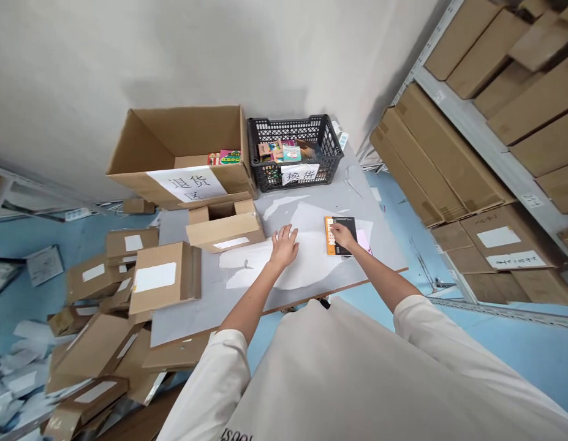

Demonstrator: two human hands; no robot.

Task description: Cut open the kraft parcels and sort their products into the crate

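An orange and black book (347,228) lies on the right part of the grey table (210,306), on top of white paper and a pink sheet (363,240). My right hand (342,236) rests on the book's cover with its fingers drawn together; whether they grip anything is hidden. Flat on the white wrapping paper (302,266) is my left hand (284,246), fingers spread, holding nothing. Just left of it stands a small open cardboard box (226,228) with a white label.
Behind are a large carton (177,184) and a black crate (295,174), both holding books. Boxes (157,278) pile up at the left, with discarded wrapping on the floor. A shelf (467,116) with cartons stands at the right.
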